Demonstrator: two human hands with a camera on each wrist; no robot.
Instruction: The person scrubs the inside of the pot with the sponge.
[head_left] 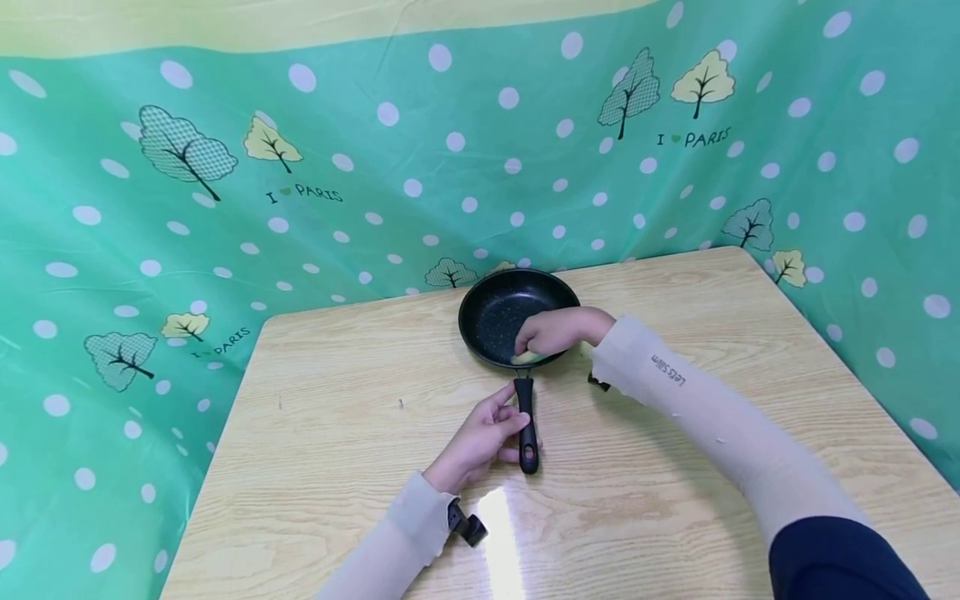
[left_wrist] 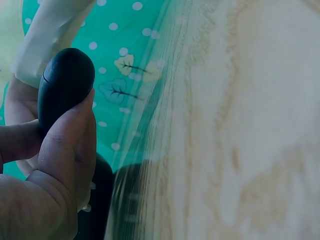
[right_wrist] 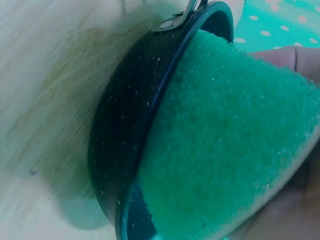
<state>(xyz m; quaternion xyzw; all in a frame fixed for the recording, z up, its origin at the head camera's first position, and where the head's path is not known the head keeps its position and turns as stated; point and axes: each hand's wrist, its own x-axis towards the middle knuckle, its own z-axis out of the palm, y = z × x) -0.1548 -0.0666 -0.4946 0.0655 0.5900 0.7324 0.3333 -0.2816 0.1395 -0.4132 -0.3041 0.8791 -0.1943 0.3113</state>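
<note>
Because the frying pan (head_left: 491,325) near the far edge of the worktop (head_left: 337,417) is probably stiff and slick, its handle (head_left: 526,393) is best gripped, as here, by curled fingers (left_wrist: 62,145) of the left hand (head_left: 483,433), while a soft-looking sponge (right_wrist: 225,140) is pinched within it by the right hand (head_left: 557,331)

Before the cloth backdrop (head_left: 420,167), a frying pan (head_left: 495,321) is at the table's (head_left: 337,433) far side, its handle (head_left: 527,425) towards the person in the left hand (head_left: 483,437), a scouring sponge (right_wrist: 225,135) inside the near rim beneath the right hand (head_left: 555,331).
</note>
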